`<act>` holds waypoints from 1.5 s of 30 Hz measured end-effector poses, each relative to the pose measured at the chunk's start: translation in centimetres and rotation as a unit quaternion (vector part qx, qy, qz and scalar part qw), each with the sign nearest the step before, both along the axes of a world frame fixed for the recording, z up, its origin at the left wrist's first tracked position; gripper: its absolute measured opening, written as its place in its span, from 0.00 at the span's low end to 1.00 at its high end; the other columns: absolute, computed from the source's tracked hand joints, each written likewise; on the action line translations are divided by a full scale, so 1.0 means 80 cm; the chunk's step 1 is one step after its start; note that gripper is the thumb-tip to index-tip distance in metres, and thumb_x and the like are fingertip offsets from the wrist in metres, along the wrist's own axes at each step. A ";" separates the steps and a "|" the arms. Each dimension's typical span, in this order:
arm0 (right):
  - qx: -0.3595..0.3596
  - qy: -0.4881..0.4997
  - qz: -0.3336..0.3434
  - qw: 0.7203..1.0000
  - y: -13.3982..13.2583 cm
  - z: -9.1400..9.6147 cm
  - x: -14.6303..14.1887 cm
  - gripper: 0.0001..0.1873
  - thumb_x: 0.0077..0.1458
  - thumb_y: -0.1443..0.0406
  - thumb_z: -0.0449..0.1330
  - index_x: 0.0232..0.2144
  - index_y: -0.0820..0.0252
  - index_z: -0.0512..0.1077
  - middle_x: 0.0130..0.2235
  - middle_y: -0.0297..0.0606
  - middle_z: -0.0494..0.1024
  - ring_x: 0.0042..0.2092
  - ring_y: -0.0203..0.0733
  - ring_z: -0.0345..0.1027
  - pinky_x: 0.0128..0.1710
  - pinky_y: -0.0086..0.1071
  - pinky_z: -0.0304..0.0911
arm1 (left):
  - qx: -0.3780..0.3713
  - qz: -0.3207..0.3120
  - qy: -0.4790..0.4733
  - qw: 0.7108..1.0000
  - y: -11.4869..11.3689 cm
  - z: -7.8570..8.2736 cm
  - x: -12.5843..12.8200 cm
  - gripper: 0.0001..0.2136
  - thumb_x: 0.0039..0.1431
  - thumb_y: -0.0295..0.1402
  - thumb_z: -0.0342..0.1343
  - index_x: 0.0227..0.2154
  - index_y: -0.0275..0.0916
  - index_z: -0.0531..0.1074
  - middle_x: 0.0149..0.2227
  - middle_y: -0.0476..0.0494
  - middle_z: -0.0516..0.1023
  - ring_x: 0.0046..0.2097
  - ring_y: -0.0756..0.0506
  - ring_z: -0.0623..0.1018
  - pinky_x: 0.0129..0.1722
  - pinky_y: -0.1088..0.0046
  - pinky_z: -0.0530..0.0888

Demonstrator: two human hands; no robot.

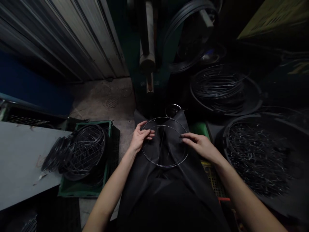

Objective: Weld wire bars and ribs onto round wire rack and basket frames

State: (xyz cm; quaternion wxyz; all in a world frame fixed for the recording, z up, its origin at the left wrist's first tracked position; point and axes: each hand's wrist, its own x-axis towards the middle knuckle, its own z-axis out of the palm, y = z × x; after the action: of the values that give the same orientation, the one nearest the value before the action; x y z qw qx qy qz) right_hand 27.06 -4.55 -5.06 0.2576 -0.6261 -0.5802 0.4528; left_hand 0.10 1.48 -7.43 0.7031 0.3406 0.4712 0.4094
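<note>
A round wire frame (166, 166), made of thin metal rings with short cross wires, is held over my lap above a dark apron (166, 190). My left hand (141, 138) grips its left side, with the thumb over the wire and the fingers curled beneath. On the opposite side, the thumb and fingertips of my right hand (198, 144) pinch at the rim; whether they also hold a small wire piece is too dark to tell. Just beyond the frame, a machine's rod-like tip (150, 87) points downward, and a smaller shiny ring (177, 106) lies near its base.
At left, a green crate (82, 192) holds a stack of round wire grids (87, 148) beside a pale board (21, 161). Right of me stand a tub of wire rings (217, 83) and a basin of small bent wire pieces (256, 158). Corrugated metal (72, 32) closes the upper left.
</note>
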 end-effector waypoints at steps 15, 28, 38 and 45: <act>-0.035 0.087 -0.159 0.983 -0.006 -0.020 -0.013 0.21 0.45 0.48 0.62 0.31 0.59 0.77 0.31 0.41 0.79 0.35 0.46 0.73 0.39 0.40 0.67 | -0.012 0.074 0.016 0.997 -0.021 -0.006 -0.025 0.25 0.49 0.41 0.63 0.46 0.36 0.61 0.31 0.44 0.80 0.30 0.50 0.79 0.33 0.75 0.72; 0.079 -0.107 -0.148 0.980 0.001 -0.037 0.038 0.18 0.52 0.55 0.56 0.43 0.54 0.75 0.38 0.38 0.77 0.35 0.42 0.68 0.38 0.38 0.64 | 0.030 0.054 0.114 0.992 -0.018 -0.008 -0.016 0.16 0.49 0.40 0.62 0.33 0.36 0.64 0.23 0.50 0.76 0.24 0.53 0.74 0.29 0.77 0.69; 0.101 0.033 -0.110 0.988 0.037 -0.064 0.026 0.18 0.55 0.55 0.54 0.41 0.57 0.75 0.39 0.38 0.76 0.36 0.39 0.68 0.40 0.36 0.63 | -0.040 -0.015 0.103 0.994 -0.033 -0.009 -0.020 0.19 0.47 0.41 0.63 0.36 0.31 0.70 0.25 0.45 0.77 0.24 0.53 0.74 0.29 0.77 0.69; 0.097 0.053 -0.099 0.989 0.045 -0.066 0.024 0.17 0.54 0.53 0.54 0.34 0.58 0.75 0.33 0.37 0.76 0.35 0.40 0.68 0.40 0.35 0.63 | -0.029 0.009 0.139 0.990 -0.038 -0.012 -0.002 0.20 0.50 0.49 0.58 0.35 0.36 0.64 0.24 0.51 0.74 0.19 0.52 0.74 0.19 0.79 0.67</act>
State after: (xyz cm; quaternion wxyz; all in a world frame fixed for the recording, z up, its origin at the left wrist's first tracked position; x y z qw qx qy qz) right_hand 28.94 -0.92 -10.34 0.3909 -0.6274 -0.5421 0.3997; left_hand -0.07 -1.52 -8.39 0.6361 0.3696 0.5793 0.3509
